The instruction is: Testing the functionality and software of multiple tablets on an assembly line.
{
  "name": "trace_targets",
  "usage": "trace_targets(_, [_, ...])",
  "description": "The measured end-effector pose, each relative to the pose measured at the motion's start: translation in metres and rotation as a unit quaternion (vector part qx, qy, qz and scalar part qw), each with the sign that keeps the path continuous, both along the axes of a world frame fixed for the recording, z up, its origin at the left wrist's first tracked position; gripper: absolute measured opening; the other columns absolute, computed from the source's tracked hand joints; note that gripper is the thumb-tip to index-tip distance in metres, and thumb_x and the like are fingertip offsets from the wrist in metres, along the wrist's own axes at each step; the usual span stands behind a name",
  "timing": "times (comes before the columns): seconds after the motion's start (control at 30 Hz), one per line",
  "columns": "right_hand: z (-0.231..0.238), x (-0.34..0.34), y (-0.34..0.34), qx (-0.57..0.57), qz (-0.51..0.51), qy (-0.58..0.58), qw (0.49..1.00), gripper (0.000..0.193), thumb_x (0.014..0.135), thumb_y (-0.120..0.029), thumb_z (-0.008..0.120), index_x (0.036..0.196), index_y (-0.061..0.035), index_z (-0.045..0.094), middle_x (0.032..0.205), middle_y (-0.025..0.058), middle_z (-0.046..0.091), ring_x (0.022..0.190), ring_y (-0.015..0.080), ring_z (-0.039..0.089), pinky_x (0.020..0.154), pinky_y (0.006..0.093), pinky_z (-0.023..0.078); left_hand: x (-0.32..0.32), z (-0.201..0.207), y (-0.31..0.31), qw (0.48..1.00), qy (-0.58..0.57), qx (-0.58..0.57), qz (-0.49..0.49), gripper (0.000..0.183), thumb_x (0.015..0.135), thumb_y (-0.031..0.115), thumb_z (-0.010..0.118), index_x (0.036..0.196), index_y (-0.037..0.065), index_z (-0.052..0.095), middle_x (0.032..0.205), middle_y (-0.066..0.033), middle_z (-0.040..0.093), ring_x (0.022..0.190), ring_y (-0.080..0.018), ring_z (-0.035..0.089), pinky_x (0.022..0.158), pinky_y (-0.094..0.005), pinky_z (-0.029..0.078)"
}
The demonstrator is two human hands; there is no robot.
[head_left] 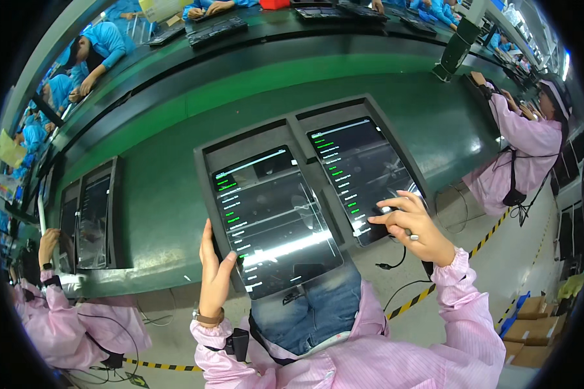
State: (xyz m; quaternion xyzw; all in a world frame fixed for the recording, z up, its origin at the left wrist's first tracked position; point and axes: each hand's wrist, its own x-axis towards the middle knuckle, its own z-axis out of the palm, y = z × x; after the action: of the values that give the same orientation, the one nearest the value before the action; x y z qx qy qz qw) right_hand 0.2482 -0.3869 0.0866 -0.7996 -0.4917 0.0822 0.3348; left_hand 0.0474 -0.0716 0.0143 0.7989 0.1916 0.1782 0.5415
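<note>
Two tablets with lit black screens showing lists of white and green text lie before me in a dark two-bay tray. The left tablet (276,223) sticks out over the tray's near edge, toward my lap. My left hand (215,272) grips its left edge, thumb on the front and fingers along the side. The right tablet (360,175) lies in the right bay. Over its lower right part is my right hand (416,227), with a slim pale stylus (411,236) among its curled fingers. One fingertip is at the screen near the list's lower entries.
The dark tray (243,128) rests on a green bench (156,194). Another tray (115,214) with tablets stands at left, near a co-worker's hand (48,245). A person in pink (525,129) works at right. Beyond a raised dark ledge (175,71), people in blue work. Cables (396,266) hang at the near edge.
</note>
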Motion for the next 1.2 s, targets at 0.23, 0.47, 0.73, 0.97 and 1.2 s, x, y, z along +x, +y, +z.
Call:
trace_targets(0.23, [-0.031, 0.064, -0.045, 0.240, -0.252, 0.137, 0.927, 0.033, 0.097, -0.028, 0.042, 0.098, 0.0012, 0.058, 0.112, 0.0168, 0.061, 0.102, 0.0202, 0.055, 0.094, 0.0353, 0.038, 0.007, -0.007, 0.001, 0.998, -0.002, 0.043, 0.045, 0.058, 0.083, 0.009, 0.051, 0.136, -0.001, 0.030, 0.136, -0.0187, 0.036, 0.127, -0.0321, 0.030, 0.107, -0.0387, 0.021])
trace_targets(0.47, [-0.087, 0.080, -0.041, 0.293, -0.287, 0.298, 0.862, 0.038, 0.096, -0.028, 0.044, 0.116, 0.0016, 0.056, 0.116, 0.0108, 0.058, 0.110, 0.0177, 0.052, 0.098, 0.0285, 0.035, 0.012, -0.016, 0.017, 0.992, -0.037, 0.092, 0.076, 0.060, 0.071, 0.008, 0.058, 0.128, -0.001, 0.041, 0.123, -0.0187, 0.048, 0.115, -0.0303, 0.045, 0.098, -0.0382, 0.035])
trace_targets(0.73, [-0.082, 0.045, 0.025, 0.291, -0.262, 0.330, 0.859, 0.029, 0.095, -0.026, 0.046, 0.102, -0.0014, 0.060, 0.096, 0.0018, 0.060, 0.090, 0.0087, 0.050, 0.083, 0.0246, 0.038, -0.009, -0.022, 0.102, 0.982, -0.077, 0.112, 0.129, 0.037, 0.077, 0.002, 0.053, 0.114, -0.001, 0.052, 0.106, -0.0134, 0.059, 0.102, -0.0221, 0.055, 0.089, -0.0330, 0.041])
trace_targets(0.97, [-0.105, 0.088, 0.040, 0.285, -0.226, 0.374, 0.853, 0.034, 0.096, -0.028, 0.045, 0.074, -0.0037, 0.054, 0.067, 0.0071, 0.058, 0.051, 0.0102, 0.054, 0.047, 0.0208, 0.043, -0.018, -0.031, 0.108, 0.979, -0.098, 0.056, 0.172, 0.028, 0.086, 0.005, 0.051, 0.112, -0.004, 0.055, 0.104, -0.0098, 0.060, 0.099, -0.0173, 0.054, 0.089, -0.0283, 0.041])
trace_targets(1.2, [-0.117, 0.091, 0.044, 0.331, -0.284, 0.233, 0.869, 0.035, 0.096, -0.027, 0.044, 0.072, -0.0034, 0.053, 0.063, 0.0060, 0.057, 0.049, 0.0084, 0.053, 0.045, 0.0196, 0.041, -0.013, -0.022, 0.102, 0.980, -0.101, 0.036, 0.166, 0.028, 0.087, 0.004, 0.050, 0.113, -0.005, 0.054, 0.104, -0.0086, 0.059, 0.098, -0.0161, 0.054, 0.088, -0.0280, 0.041])
